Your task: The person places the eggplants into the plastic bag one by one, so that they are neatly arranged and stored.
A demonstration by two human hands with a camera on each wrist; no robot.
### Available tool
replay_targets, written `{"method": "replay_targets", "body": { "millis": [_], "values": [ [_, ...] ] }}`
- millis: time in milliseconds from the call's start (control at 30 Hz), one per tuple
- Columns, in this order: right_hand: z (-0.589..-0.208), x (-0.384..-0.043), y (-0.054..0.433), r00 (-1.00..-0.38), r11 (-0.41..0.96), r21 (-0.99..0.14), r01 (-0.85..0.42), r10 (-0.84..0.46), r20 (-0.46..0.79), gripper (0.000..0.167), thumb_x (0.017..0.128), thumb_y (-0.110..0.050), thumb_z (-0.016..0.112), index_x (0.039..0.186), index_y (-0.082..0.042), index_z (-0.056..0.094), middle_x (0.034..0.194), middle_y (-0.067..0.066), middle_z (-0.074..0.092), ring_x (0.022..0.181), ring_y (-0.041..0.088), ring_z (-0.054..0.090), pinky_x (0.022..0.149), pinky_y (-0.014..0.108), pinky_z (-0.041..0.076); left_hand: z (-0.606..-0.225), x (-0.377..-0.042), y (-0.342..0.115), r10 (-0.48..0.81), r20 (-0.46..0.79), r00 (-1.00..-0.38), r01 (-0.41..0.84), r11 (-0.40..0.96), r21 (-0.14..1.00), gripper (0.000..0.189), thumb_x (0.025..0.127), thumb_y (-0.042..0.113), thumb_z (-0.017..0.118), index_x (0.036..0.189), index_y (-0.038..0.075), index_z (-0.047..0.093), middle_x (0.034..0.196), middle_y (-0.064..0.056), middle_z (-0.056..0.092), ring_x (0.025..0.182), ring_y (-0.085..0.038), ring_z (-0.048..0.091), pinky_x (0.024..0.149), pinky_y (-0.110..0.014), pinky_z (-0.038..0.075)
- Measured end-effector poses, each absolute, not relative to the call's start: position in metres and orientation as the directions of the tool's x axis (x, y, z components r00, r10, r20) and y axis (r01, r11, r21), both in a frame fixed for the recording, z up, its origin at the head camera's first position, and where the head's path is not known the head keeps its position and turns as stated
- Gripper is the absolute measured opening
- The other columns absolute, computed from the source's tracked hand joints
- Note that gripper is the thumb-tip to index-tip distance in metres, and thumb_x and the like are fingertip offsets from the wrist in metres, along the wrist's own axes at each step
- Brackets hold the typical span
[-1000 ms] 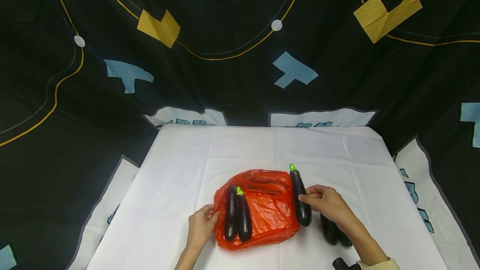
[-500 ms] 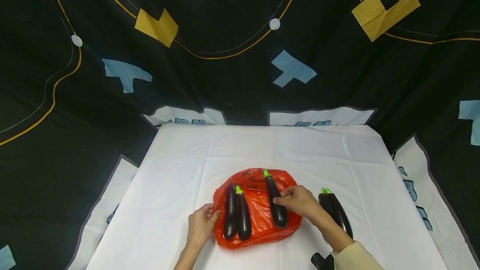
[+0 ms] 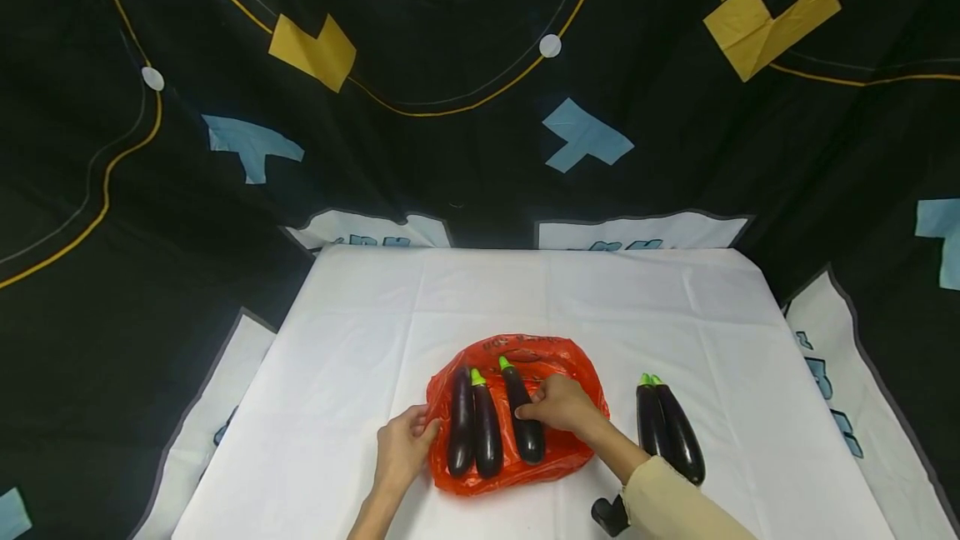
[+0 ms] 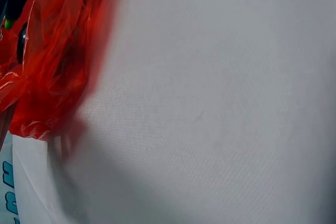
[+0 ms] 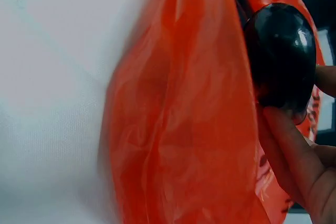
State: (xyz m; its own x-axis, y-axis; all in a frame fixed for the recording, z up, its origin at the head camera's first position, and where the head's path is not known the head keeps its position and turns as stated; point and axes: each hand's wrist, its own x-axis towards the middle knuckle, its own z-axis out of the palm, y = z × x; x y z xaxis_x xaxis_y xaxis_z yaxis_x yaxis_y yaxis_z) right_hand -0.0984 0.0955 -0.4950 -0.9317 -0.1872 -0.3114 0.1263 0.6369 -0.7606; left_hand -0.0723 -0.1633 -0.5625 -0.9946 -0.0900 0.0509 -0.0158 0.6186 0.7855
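A red plastic bag (image 3: 562, 440) lies spread on the white table, and two dark eggplants, one (image 3: 461, 423) beside the other (image 3: 488, 432), rest on it at the left. My right hand (image 3: 562, 402) pinches a third eggplant (image 3: 528, 436) by its side, over the bag just right of those two. In the right wrist view the rounded end of that eggplant (image 5: 281, 51) shows between thumb and fingers. My left hand (image 3: 401, 448) pinches the bag's left edge. The left wrist view shows mostly tablecloth and the bag (image 4: 58, 61).
Two more eggplants (image 3: 678, 432) lie side by side on the white tablecloth (image 3: 480, 294) to the right of the bag. A black device (image 3: 609, 515) sits at my right wrist. A dark curtain (image 3: 450, 182) with taped patches stands behind the table.
My right hand has carried the third eggplant leftward, from the bag's right edge to beside the other two. The two eggplants at the right have come into fuller view. The left hand has stayed put.
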Motion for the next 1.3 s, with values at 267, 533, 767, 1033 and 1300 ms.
{"method": "replay_targets", "body": {
  "millis": [267,533,767,1033,1300],
  "values": [
    [-0.504,-0.105,0.077,-0.931,0.728,-0.678,0.100,-0.171,-0.322,0.042,0.072,-0.022,0.081,0.051,-0.012,0.045,0.044,-0.005,0.034,0.042,0.009,0.034,0.040,0.021,0.025,-0.561,-0.072,-0.161,-0.083,0.039,-0.996,-0.021,0.619,0.785,0.023,0.082,0.007,0.073,0.103,-0.001,0.069,0.085,-0.010,0.071,0.073,-0.016,0.067,0.064,-0.025,0.056],
    [-0.513,-0.110,0.068,-0.906,0.792,-0.594,0.141,-0.138,-0.399,0.032,0.071,-0.022,0.082,0.072,-0.003,0.056,0.053,0.000,0.046,0.051,0.015,0.046,0.047,0.023,0.037,-0.562,-0.071,-0.161,-0.085,0.036,-0.996,-0.025,0.629,0.777,0.022,0.082,0.007,0.073,0.102,-0.001,0.069,0.084,-0.009,0.070,0.073,-0.016,0.067,0.063,-0.026,0.057],
    [-0.515,-0.113,0.064,-0.890,0.795,-0.584,0.165,-0.135,-0.435,0.036,0.070,-0.020,0.083,0.085,0.002,0.060,0.064,0.005,0.050,0.059,0.019,0.049,0.053,0.026,0.040,-0.562,-0.071,-0.161,-0.094,0.012,-0.995,-0.050,0.626,0.778,0.021,0.082,0.009,0.073,0.101,0.000,0.070,0.082,-0.007,0.071,0.073,-0.015,0.067,0.062,-0.025,0.056],
    [-0.517,-0.116,0.057,-0.881,0.806,-0.557,0.201,-0.101,-0.463,0.035,0.070,-0.016,0.084,0.088,0.003,0.060,0.068,0.006,0.055,0.064,0.020,0.051,0.064,0.031,0.050,-0.562,-0.071,-0.162,-0.088,0.042,-0.995,-0.022,0.621,0.783,0.021,0.081,0.007,0.074,0.100,-0.001,0.070,0.082,-0.008,0.071,0.072,-0.016,0.067,0.062,-0.025,0.056],
    [-0.518,-0.119,0.051,-0.881,0.854,-0.481,0.199,-0.059,-0.469,0.038,0.068,-0.020,0.085,0.087,0.003,0.063,0.069,0.007,0.055,0.065,0.021,0.052,0.063,0.030,0.050,-0.563,-0.073,-0.163,-0.080,0.051,-0.995,-0.011,0.631,0.776,0.022,0.081,0.008,0.075,0.101,-0.001,0.070,0.082,-0.008,0.071,0.072,-0.015,0.067,0.062,-0.025,0.056]
  ]
}}
